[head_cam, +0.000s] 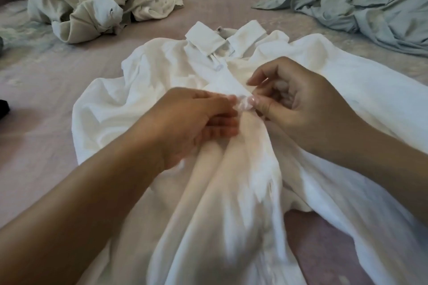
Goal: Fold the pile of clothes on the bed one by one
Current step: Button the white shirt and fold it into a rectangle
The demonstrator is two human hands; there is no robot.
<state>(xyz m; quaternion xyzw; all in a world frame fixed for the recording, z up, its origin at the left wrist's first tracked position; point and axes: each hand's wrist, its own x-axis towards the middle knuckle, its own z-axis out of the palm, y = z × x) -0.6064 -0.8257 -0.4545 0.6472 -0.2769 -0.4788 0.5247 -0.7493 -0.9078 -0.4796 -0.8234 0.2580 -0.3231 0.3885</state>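
A white collared shirt (143, 90) lies spread front-up on the bed, its collar pointing away from me. My left hand (190, 122) and my right hand (294, 99) meet at the shirt's front placket, just below the collar. Both pinch the fabric edges at a button between their fingertips. The cloth below my hands bunches into long folds running toward me. A crumpled pile of pale beige clothes (92, 0) sits at the far left.
A rumpled pale blue garment or sheet (370, 4) lies at the far right. The bed has a pinkish sheet (46, 122). A dark item (3, 109) shows at the left edge.
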